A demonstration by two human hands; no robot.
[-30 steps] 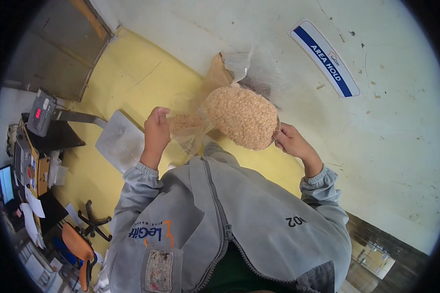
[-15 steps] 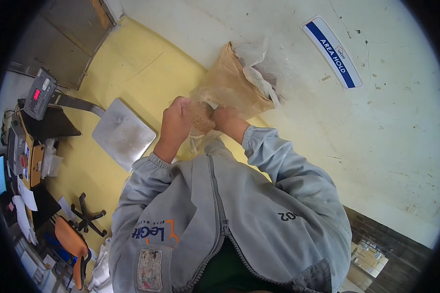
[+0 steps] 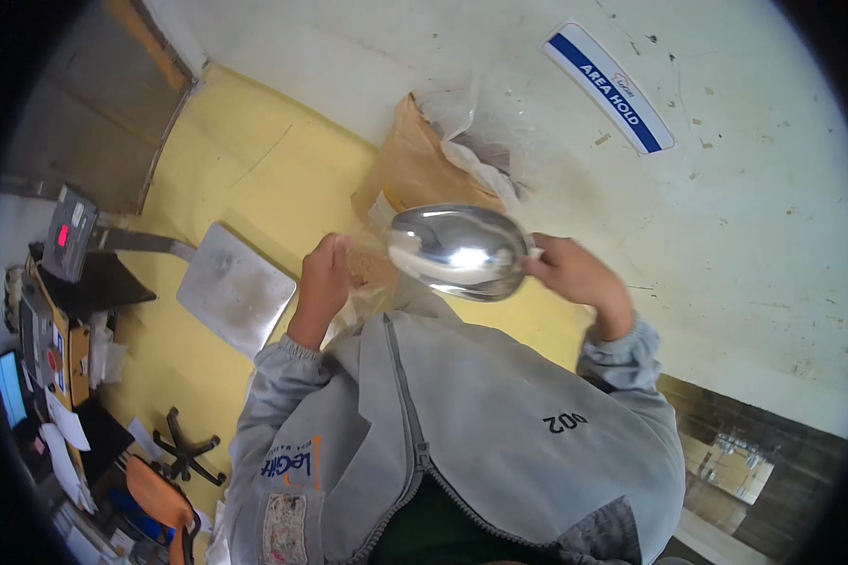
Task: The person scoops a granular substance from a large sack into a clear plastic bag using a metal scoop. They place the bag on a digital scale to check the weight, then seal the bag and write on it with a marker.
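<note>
My right hand [image 3: 582, 281] is closed round the handle of a shiny metal scoop [image 3: 454, 250], whose bowl points left, with its inside facing up and looking empty. On the left, my left hand [image 3: 322, 285] pinches the edge of a clear plastic bag [image 3: 372, 268] with brown grainy stuff showing through it. The scoop hides part of this bag. Just behind the scoop stands an open brown paper sack [image 3: 407, 155], with a clear liner [image 3: 485, 155] bunched at its mouth.
A floor scale with a bare metal platform [image 3: 236, 287] stands to the left, its lit display [image 3: 69, 233] on a post. Further left are a cluttered desk [image 3: 71, 358] and an orange chair [image 3: 160, 494]. A pale wall [image 3: 725, 245] with a blue-and-white sign [image 3: 608, 87] rises behind and right.
My right hand has drawn away from the clear bag to the right, and the metal scoop now shows in it. My left hand has shifted slightly left and nearer, still at the bag.
</note>
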